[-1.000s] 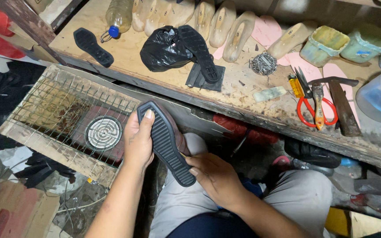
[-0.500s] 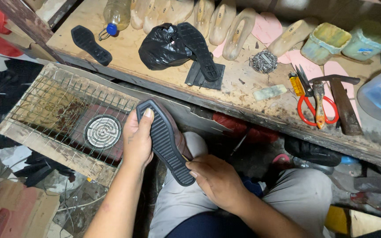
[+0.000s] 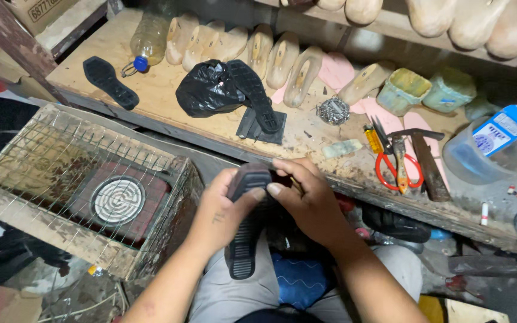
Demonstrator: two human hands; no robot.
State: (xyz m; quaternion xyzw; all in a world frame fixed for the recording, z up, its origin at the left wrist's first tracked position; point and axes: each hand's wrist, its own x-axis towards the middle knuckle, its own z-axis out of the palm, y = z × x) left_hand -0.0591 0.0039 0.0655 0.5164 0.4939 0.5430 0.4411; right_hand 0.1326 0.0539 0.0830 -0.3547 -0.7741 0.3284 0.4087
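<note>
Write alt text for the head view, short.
Seen from above, a seated person's left hand and right hand grip a black ridged shoe sole over their lap. Ahead, a wooden workbench holds wooden shoe lasts, a black plastic bag, red-handled scissors and a hammer; a wire-caged coil heater sits at left.

Both hands clasp black rubber sole (image 3: pixel 243 239) over lap, tread side up – left hand (image 3: pixel 219 212) wraps toe end, right hand (image 3: pixel 309 200) presses on top. Wire-topped wooden box (image 3: pixel 49 179) with round coil heater (image 3: pixel 118 200) just left. Workbench (image 3: pixel 151 90) behind – second black sole (image 3: pixel 110 82) near left edge, black bag (image 3: pixel 207 90), red-handled scissors (image 3: pixel 390 164) toward front edge.
</note>
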